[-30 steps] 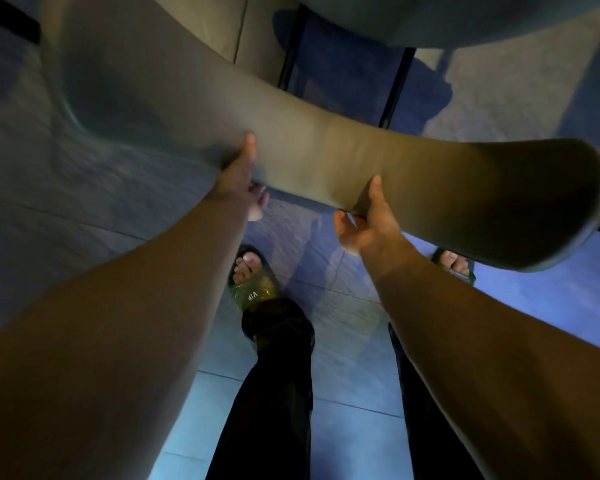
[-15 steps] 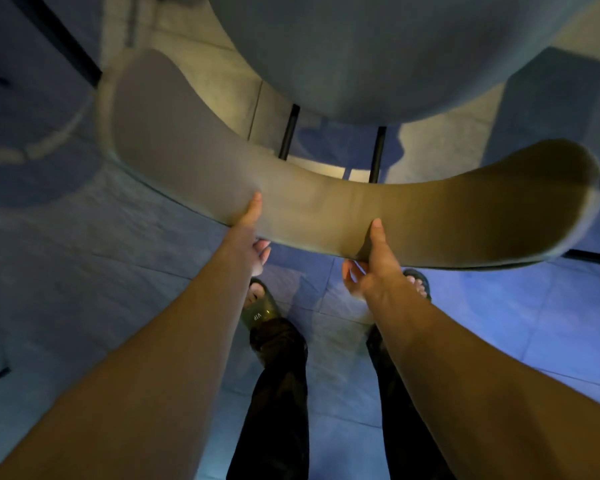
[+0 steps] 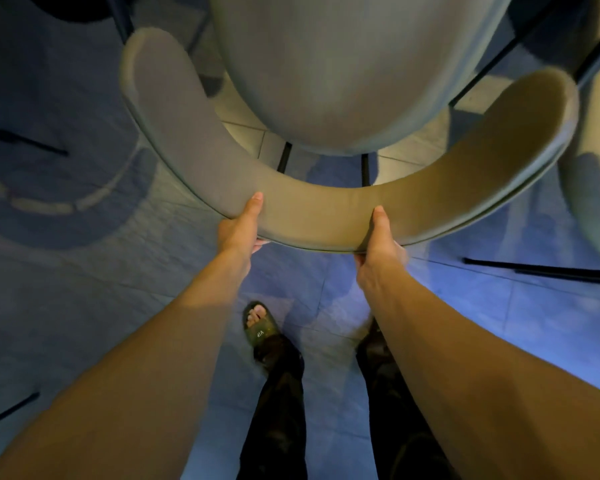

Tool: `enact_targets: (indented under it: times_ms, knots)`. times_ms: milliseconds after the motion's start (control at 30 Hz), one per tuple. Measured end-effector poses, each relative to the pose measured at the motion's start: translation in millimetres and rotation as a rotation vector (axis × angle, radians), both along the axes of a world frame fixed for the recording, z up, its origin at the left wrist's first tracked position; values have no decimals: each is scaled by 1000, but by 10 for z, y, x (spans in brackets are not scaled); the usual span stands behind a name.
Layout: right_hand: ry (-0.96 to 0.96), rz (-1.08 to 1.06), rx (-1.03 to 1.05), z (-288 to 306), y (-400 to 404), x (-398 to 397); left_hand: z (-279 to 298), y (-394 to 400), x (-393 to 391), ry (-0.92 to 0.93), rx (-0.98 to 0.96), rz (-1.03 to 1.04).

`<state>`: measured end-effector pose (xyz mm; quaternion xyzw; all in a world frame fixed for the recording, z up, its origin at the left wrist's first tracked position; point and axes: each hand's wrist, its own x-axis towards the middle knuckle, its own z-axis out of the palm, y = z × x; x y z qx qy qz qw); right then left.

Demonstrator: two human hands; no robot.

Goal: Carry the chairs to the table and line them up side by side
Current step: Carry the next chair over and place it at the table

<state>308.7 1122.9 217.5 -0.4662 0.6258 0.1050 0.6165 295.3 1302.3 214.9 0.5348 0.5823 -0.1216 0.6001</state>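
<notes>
I look straight down on a padded grey chair with a curved backrest (image 3: 316, 216) and a rounded seat (image 3: 347, 74) beyond it. My left hand (image 3: 241, 230) grips the backrest's near edge left of centre, thumb on top. My right hand (image 3: 378, 242) holds the same edge right of centre, thumb up. Thin black legs (image 3: 284, 157) show under the seat. Whether the legs touch the floor is hidden.
Part of another pale padded chair (image 3: 589, 161) stands at the right edge, with a black leg (image 3: 541, 268) along the floor. More black legs (image 3: 25, 147) and a round shadow lie on the grey tiles at left. My sandalled feet (image 3: 260, 327) are below the backrest.
The chair has swung so its backrest now curves squarely in front of me, with the seat in full view. Both hands kept their grip. A neighbouring chair has come into view at right.
</notes>
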Motion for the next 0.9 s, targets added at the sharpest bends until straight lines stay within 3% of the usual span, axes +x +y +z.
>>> enact_targets:
  times_ms: [467,900]
  knots:
    - [-20,224,-149,1506,4,457,1312,10,445,-24,137,-72]
    - [46,362,-256,2260,-66,664,2022,56,674,98,188,-282]
